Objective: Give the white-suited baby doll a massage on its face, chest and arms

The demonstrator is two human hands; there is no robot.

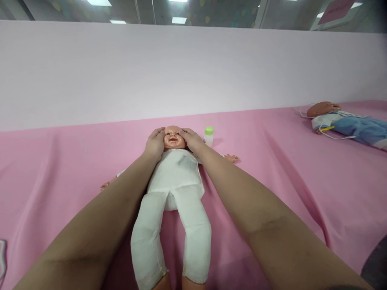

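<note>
A baby doll (177, 171) with a white cloth body lies on its back, head away from me and legs toward me. My left hand (155, 143) rests against the left side of the doll's head (173, 139), with its fingertips at the forehead. On the other side, my right hand (192, 141) lies along the temple and cheek. Fingers of both hands are laid on the head rather than closed, though some are partly hidden. The doll's arms stretch out sideways, partly behind my forearms. Just right of my right hand stands a small white bottle with a green cap (208, 136).
A pink cloth (256, 173) with folds covers the table. Far right lies a second doll (353, 123) in blue and white clothing, with white cords and a yellow strip by it. Behind the table rises a white wall (193, 72) with glass above.
</note>
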